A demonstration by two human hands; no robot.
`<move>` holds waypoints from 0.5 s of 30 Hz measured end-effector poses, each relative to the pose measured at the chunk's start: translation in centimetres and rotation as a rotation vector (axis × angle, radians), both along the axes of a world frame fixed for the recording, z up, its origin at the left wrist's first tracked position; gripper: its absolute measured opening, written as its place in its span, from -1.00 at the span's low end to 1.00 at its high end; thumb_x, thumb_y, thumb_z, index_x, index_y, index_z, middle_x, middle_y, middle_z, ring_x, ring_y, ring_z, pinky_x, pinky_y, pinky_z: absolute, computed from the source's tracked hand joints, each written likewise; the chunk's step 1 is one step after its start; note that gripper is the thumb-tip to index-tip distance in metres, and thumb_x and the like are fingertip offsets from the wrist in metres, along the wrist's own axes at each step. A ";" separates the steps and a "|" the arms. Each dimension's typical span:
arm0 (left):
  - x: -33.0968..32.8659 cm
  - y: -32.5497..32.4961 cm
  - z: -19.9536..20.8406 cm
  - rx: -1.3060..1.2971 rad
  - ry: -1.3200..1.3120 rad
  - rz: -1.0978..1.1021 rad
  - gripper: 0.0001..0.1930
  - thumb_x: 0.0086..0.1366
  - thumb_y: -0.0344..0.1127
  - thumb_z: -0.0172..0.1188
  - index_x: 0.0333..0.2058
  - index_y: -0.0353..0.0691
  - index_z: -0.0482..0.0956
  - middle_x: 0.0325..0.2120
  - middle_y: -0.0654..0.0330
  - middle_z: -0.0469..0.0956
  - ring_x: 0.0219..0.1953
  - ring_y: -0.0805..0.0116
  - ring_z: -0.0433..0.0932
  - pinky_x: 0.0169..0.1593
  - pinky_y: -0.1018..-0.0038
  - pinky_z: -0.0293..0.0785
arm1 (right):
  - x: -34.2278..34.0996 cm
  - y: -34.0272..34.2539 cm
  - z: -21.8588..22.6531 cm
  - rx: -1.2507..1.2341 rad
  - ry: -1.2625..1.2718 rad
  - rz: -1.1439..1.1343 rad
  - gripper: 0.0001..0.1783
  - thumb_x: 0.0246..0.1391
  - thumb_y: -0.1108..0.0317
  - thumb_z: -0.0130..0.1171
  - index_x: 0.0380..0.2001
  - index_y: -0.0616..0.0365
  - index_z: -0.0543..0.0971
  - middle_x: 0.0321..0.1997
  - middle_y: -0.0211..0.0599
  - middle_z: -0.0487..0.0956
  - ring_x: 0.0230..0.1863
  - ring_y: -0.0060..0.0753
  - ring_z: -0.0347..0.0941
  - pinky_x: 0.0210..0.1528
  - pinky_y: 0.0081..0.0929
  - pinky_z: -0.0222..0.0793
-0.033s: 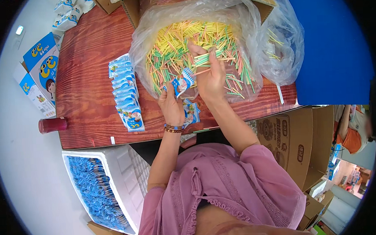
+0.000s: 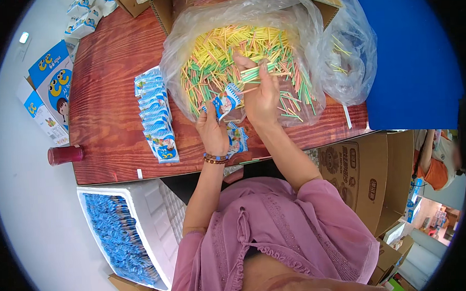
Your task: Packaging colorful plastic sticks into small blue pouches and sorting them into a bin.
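Observation:
My left hand [image 2: 211,133] pinches a small blue and white packet [image 2: 225,102] just in front of the heap of coloured sticks. Between the thumb and fingers of my right hand [image 2: 262,98] is a small bunch of thin sticks [image 2: 253,74] in green, yellow and pink. The packet's far end comes close to my right palm. Loose sticks [image 2: 239,40] of the same kind fill a clear plastic bag [image 2: 171,65] spread open around them. Another packet [image 2: 236,139] lies on the table beside my left wrist, partly covered.
A row of overlapping packets [image 2: 156,117] lies left on the red wooden table [image 2: 103,98], with a dark red jar [image 2: 65,154] at its left edge. Below stands a white foam box [image 2: 161,214] of blue packets. A cardboard box [image 2: 357,172] is at right; another person [image 2: 439,161] is beyond.

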State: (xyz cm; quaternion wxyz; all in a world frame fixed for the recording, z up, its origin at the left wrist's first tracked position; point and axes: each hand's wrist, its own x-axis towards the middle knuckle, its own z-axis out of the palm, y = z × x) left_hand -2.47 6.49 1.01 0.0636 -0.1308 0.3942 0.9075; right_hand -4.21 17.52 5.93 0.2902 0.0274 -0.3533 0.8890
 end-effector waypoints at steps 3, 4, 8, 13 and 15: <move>0.0 0.1 0.6 0.020 -0.002 -0.008 -0.77 0.39 -0.26 0.05 -0.33 -0.29 0.58 -0.38 0.31 0.60 -0.40 0.63 0.50 -0.38 0.61 0.38 | 0.6 -0.5 -0.3 0.009 -0.083 -0.039 -0.54 0.32 0.25 -0.26 -0.11 0.54 0.41 0.02 0.14 0.49 0.18 -0.10 0.34 0.35 -0.15 0.07; 0.0 0.2 1.0 0.015 -0.008 -0.004 -0.77 0.40 -0.26 0.05 -0.34 -0.28 0.58 -0.39 0.32 0.60 -0.40 0.64 0.50 -0.38 0.62 0.38 | 0.7 -0.6 -0.4 0.021 -0.086 -0.043 -0.54 0.32 0.24 -0.25 -0.12 0.55 0.41 0.02 0.14 0.49 0.16 -0.11 0.35 0.33 -0.16 0.09; 0.0 0.4 1.2 0.006 -0.004 0.025 -0.79 0.39 -0.27 0.05 -0.35 -0.25 0.57 -0.41 0.33 0.60 -0.40 0.64 0.50 -0.38 0.63 0.37 | 1.2 -1.6 -0.4 0.021 -0.112 -0.021 -0.54 0.32 0.23 -0.25 -0.11 0.53 0.40 0.00 0.15 0.49 0.14 -0.11 0.37 0.31 -0.19 0.13; -0.1 0.5 0.9 -0.026 0.064 0.019 -0.80 0.39 -0.28 0.06 -0.35 -0.24 0.57 -0.42 0.33 0.59 -0.41 0.64 0.49 -0.36 0.62 0.39 | 1.5 -1.5 0.0 0.034 -0.102 -0.003 -0.63 0.29 0.27 -0.19 -0.11 0.42 0.40 0.01 0.12 0.51 0.12 -0.15 0.40 0.24 -0.26 0.20; -0.3 0.5 0.6 0.059 0.005 0.049 -0.81 0.39 -0.28 0.06 -0.36 -0.24 0.57 -0.42 0.33 0.59 -0.41 0.64 0.49 -0.35 0.62 0.40 | 1.6 -1.7 -0.2 0.012 -0.131 0.009 -0.67 0.29 0.28 -0.18 -0.12 0.38 0.40 0.02 0.11 0.51 0.11 -0.15 0.41 0.23 -0.29 0.22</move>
